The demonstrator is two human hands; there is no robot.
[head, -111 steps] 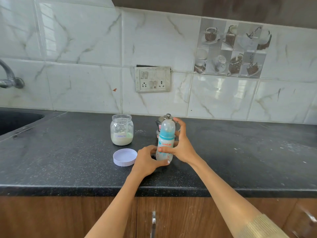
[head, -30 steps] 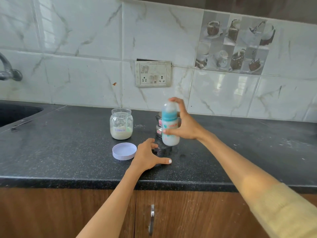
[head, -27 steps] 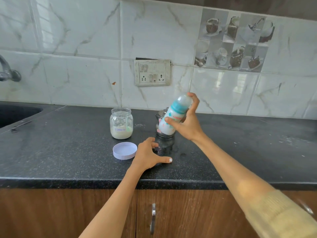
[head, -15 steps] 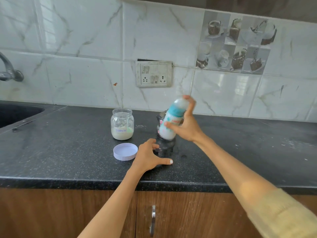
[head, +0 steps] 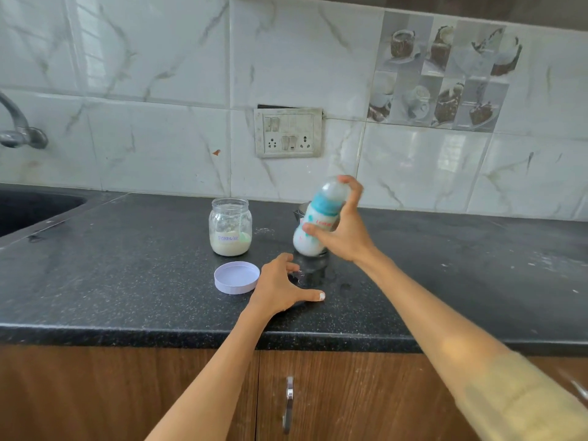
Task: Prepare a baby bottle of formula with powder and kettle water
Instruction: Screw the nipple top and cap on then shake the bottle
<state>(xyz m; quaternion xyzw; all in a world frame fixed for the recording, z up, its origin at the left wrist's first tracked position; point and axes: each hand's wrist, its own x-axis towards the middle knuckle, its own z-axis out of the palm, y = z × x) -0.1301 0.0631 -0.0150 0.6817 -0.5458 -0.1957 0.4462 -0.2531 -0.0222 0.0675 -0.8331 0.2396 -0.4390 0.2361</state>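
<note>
My right hand [head: 345, 232] grips the baby bottle [head: 313, 232] in the air above the counter, tilted with its clear cap to the upper right; it has a teal collar and milky liquid inside, and is blurred. Behind it the small steel kettle [head: 299, 213] is almost wholly hidden. My left hand [head: 283, 289] rests on the black counter [head: 127, 281] with fingers spread and thumb out, holding nothing. The open glass jar of formula powder [head: 230, 227] stands to the left, its white lid [head: 236, 277] lying in front of it.
A sink basin [head: 28, 208] and tap [head: 19, 132] lie at the far left. A switch and socket plate [head: 288, 132] is on the tiled wall. Wet spots [head: 345, 286] mark the counter near my left hand. Wooden cabinet doors with a handle [head: 288, 405] are below.
My right hand lifted the bottle off the counter and has been swinging it, upright then tilted right. My left hand let go of the bottle's base and now rests on the counter.
</note>
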